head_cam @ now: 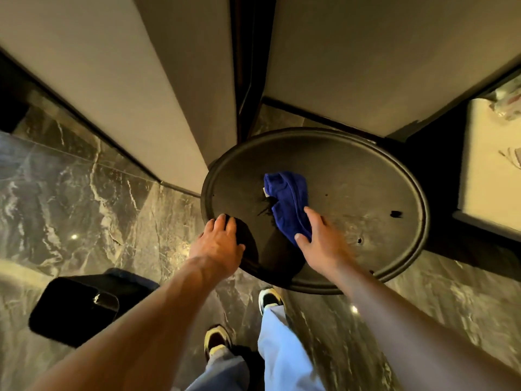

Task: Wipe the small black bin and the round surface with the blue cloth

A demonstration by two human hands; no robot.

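The round dark surface (352, 176) is a small table top with a raised rim, in the middle of the head view. A crumpled blue cloth (287, 201) lies on it left of centre. My right hand (318, 238) holds the cloth's near end between thumb and fingers. My left hand (220, 244) rests palm down on the table's near-left rim, fingers spread, holding nothing. The small black bin (70, 309) stands on the floor at the lower left, under my left forearm, its glossy lid showing.
Beige walls meet in a corner just behind the table. Dark marble floor (84, 193) spreads to the left and in front. A light counter (490, 165) with some items is at the right edge. My feet and pale trousers are below the table.
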